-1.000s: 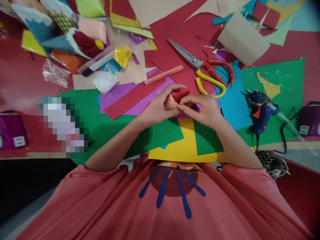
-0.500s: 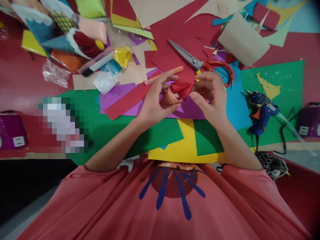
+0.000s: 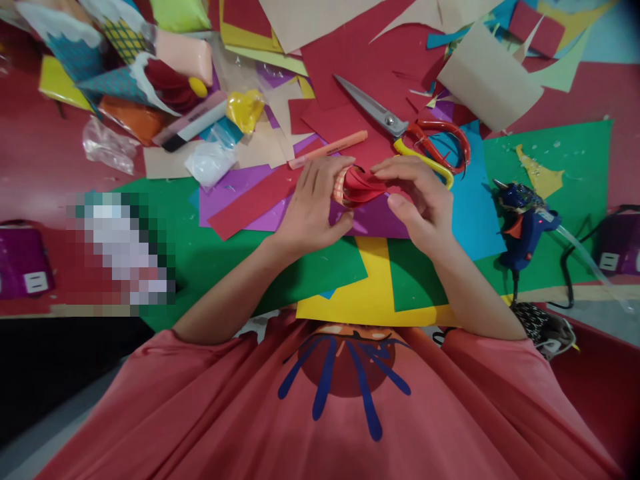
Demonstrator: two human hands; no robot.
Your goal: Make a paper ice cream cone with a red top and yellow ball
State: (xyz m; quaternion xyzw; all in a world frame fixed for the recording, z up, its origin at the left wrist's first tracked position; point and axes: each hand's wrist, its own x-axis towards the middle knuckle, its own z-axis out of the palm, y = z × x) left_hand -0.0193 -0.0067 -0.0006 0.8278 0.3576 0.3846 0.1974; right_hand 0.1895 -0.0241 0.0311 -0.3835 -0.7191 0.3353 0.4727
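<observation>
Your left hand (image 3: pixel 307 207) is curled around a small paper cone (image 3: pixel 339 187), pale with an orange grid, its mouth facing your right hand. Folded red petals (image 3: pixel 361 187), smooth and thin, fan out of that mouth. Your right hand (image 3: pixel 423 197) is held wide, thumb and fingers curved apart around the tip of the red folds; whether they touch it, you cannot tell from here. The cone is nearer you than the scissors and a little left of them.

A hard squeeze by your left hand could crush the thin cone wall, and a tug from your right could pull the petals loose or crease them.

The large scissors (image 3: pixel 390 120) have pointed steel blades and handles in red and yellow. The yellow loop lies just behind your right hand, so a backward sweep of the knuckles might knock it.

Right of the scissors, a blue glue gun (image 3: pixel 527 230) shows a small red light; its nozzle could burn you if it is hot, and a snagged black cord (image 3: pixel 569 267) could drag it.

Left of the scissors lie a slim orange pen (image 3: pixel 327 149) and a soft, wrinkled white packet (image 3: pixel 211 163).
</observation>
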